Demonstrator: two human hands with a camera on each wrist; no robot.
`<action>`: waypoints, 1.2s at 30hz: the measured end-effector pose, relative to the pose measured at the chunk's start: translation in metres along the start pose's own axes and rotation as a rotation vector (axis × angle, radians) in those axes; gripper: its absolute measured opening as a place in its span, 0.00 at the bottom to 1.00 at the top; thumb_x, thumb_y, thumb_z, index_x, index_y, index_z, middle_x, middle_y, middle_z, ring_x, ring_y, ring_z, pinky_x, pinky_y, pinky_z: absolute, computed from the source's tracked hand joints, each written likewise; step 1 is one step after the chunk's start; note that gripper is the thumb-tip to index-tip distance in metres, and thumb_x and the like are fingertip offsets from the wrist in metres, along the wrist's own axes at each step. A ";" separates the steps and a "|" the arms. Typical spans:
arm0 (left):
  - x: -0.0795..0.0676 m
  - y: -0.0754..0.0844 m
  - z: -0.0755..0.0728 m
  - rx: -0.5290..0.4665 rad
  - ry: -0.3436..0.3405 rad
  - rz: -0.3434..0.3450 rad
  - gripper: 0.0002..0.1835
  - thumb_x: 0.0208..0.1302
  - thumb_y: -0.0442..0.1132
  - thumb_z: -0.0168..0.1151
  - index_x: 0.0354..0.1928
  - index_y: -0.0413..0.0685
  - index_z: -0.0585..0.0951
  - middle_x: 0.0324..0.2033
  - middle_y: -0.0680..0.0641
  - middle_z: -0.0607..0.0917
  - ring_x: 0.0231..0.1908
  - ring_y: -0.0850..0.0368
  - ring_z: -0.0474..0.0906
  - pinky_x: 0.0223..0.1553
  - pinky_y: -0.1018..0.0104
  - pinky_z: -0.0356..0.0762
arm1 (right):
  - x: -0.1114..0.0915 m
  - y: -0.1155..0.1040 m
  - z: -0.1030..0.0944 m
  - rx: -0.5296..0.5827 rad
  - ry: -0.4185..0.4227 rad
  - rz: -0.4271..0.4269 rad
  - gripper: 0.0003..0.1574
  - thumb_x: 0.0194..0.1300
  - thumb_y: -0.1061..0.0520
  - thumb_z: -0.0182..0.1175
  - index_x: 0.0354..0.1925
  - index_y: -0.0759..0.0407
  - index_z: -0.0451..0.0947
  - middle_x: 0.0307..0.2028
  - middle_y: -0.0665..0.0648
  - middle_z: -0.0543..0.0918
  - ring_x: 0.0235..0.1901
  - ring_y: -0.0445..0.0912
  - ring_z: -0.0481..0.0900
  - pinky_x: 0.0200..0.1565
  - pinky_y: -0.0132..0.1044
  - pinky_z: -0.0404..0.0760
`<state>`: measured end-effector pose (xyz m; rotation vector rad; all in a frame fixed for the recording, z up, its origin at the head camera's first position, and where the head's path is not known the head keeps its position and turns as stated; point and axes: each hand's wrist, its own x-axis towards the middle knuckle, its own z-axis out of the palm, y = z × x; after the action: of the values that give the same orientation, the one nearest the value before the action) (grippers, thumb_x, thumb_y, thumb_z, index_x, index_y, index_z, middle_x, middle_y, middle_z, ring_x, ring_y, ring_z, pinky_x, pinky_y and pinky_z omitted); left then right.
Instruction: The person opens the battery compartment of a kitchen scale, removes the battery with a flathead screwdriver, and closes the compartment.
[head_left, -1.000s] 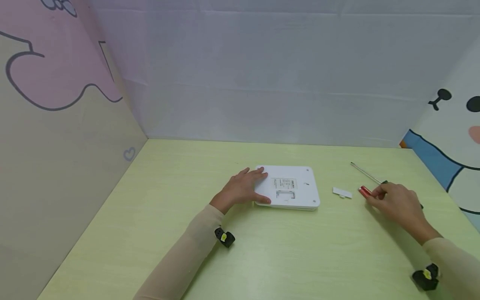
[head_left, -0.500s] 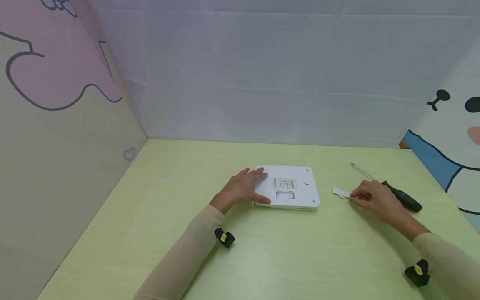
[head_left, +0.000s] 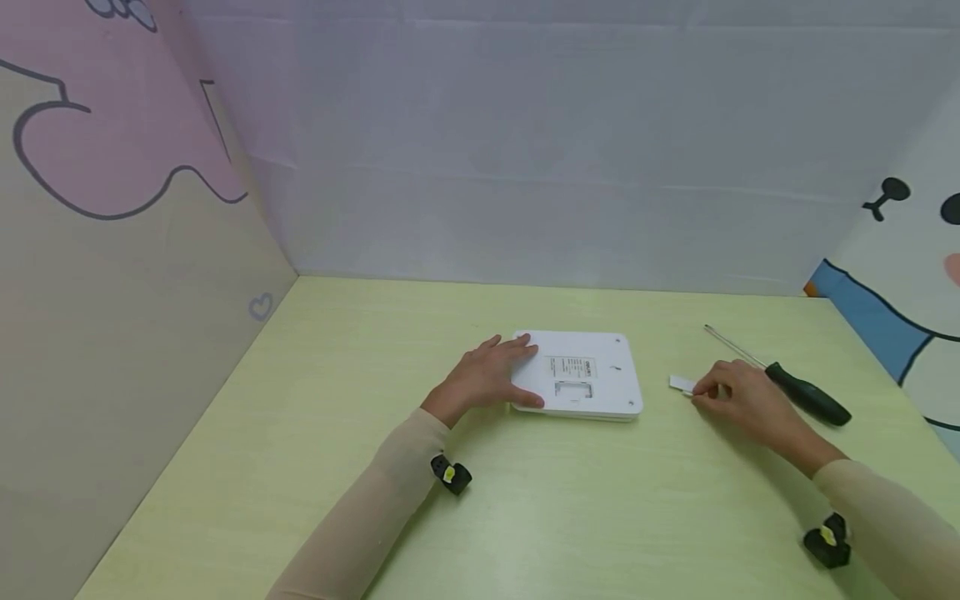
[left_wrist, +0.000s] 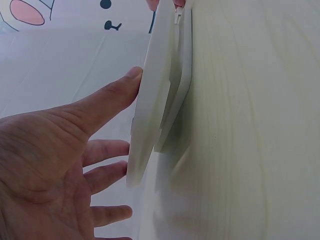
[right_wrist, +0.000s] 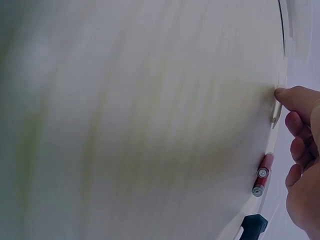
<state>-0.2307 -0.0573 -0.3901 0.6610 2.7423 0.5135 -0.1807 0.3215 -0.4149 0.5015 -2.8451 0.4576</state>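
A flat white device with rounded corners, like a small scale (head_left: 603, 348), lies on the table with its label and an uncovered battery compartment facing up. My left hand (head_left: 483, 379) rests on its left edge, fingers spread; the left wrist view shows the thumb touching the white panel (left_wrist: 151, 107). To the right, a small white battery cover (head_left: 680, 384) is between the thumb and fingers of my right hand (head_left: 746, 404), which pinch its right end at the tabletop. Two red batteries (right_wrist: 263, 174) lie near that hand in the right wrist view; in the head view the hand hides them.
A screwdriver (head_left: 813, 397) with a dark green handle lies right of my right hand, its shaft pointing to the back left. Pale wood-grain table (head_left: 570, 500) surrounds everything, with a light wall (head_left: 525, 167) behind and printed panels at both sides.
My right hand let go of the red batteries, moved left to the white battery cover and now pinches it. The left hand and the white device stay in place.
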 end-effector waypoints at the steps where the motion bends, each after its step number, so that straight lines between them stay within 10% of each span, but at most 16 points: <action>1: 0.000 0.000 0.000 -0.001 0.000 0.000 0.49 0.51 0.64 0.71 0.74 0.62 0.62 0.76 0.59 0.54 0.76 0.43 0.46 0.71 0.39 0.51 | 0.000 0.000 0.000 0.001 0.001 0.002 0.06 0.53 0.61 0.72 0.28 0.51 0.85 0.24 0.43 0.77 0.27 0.39 0.67 0.30 0.34 0.64; 36: 0.001 0.002 -0.001 0.030 -0.016 -0.007 0.50 0.51 0.65 0.70 0.75 0.63 0.60 0.76 0.59 0.53 0.76 0.43 0.46 0.71 0.38 0.52 | 0.002 -0.006 -0.003 0.112 0.100 -0.058 0.11 0.51 0.64 0.69 0.25 0.49 0.79 0.24 0.42 0.70 0.27 0.35 0.61 0.27 0.29 0.61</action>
<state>-0.2313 -0.0556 -0.3889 0.6601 2.7416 0.4638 -0.1803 0.3165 -0.4103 0.5637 -2.7123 0.6160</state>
